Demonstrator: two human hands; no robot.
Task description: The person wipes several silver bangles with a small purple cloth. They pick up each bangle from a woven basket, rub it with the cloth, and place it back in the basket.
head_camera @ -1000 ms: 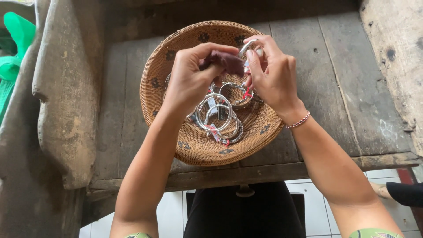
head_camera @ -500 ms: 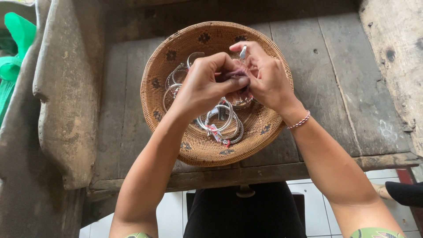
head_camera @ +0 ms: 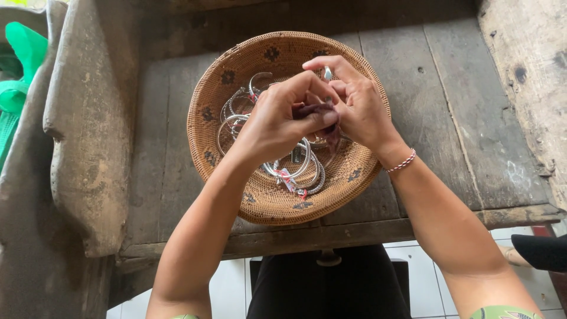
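Hands meet over a round woven basket (head_camera: 236, 94) that sits in the middle of the frame on a weathered grey wooden surface (head_camera: 449, 118). The left hand (head_camera: 277, 121) is curled shut, its thumb and fingers pinching a small dark purple cloth (head_camera: 322, 112) at the centre of the frame. The right hand (head_camera: 354, 106) is closed against it from the right, fingers bent around the same cloth; a small shiny silver piece (head_camera: 328, 74) shows at its fingertips, though how it is gripped cannot be told. A thin red-and-white bracelet (head_camera: 401, 162) circles the right wrist. Inside the basket, below and to the left of the hands, lies a pile of silver bangles (head_camera: 236, 112), some with small red-and-white tags (head_camera: 289, 180). Green fabric (head_camera: 20, 71) shows at the upper left edge. White floor tiles (head_camera: 230, 295) appear at the bottom.
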